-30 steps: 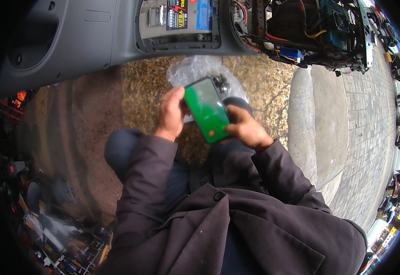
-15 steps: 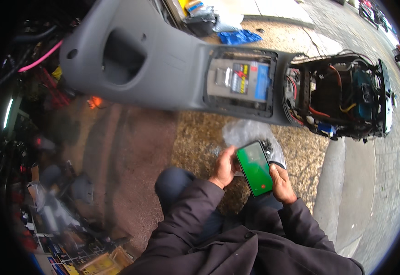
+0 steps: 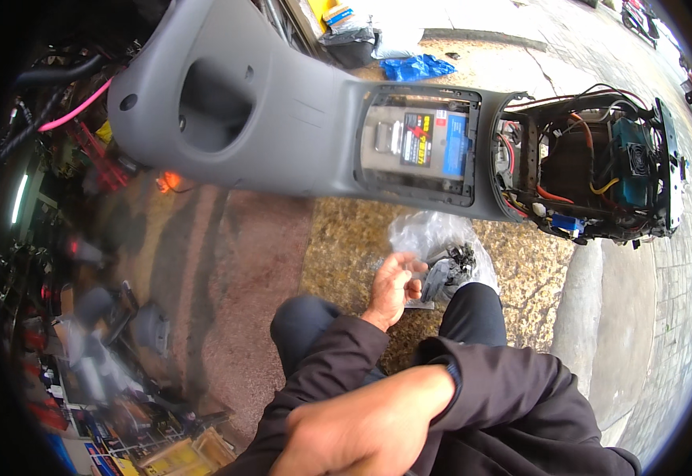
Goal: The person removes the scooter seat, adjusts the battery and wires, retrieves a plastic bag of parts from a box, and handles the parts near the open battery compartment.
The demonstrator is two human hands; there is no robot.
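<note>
My left hand [image 3: 392, 292] hovers above my left knee, its fingers loosely curled and apart, with nothing in them. Close beyond it, a clear plastic bag [image 3: 419, 230] lies on the ground with dark small parts [image 3: 453, 266] on it. My right hand [image 3: 354, 428] crosses low in front of my body to the left; its back faces up and its fingers are hidden, so what it holds cannot be seen. The phone is out of sight. Ahead stretches a grey scooter body [image 3: 298, 119] with a battery [image 3: 421, 139] showing in its floor opening.
Bare frame and wiring, with a teal box [image 3: 635, 151], make up the scooter's right end. A blue plastic bag [image 3: 417, 67] lies beyond the body. Cluttered boxes and parts [image 3: 179, 456] stand at the lower left. Speckled ground [image 3: 338, 246] meets stone paving [image 3: 683, 293] on the right.
The phone, held in both hands before, has gone from view. My right hand has swung down and left across my body. My left hand has let go of the phone and stays near its place.
</note>
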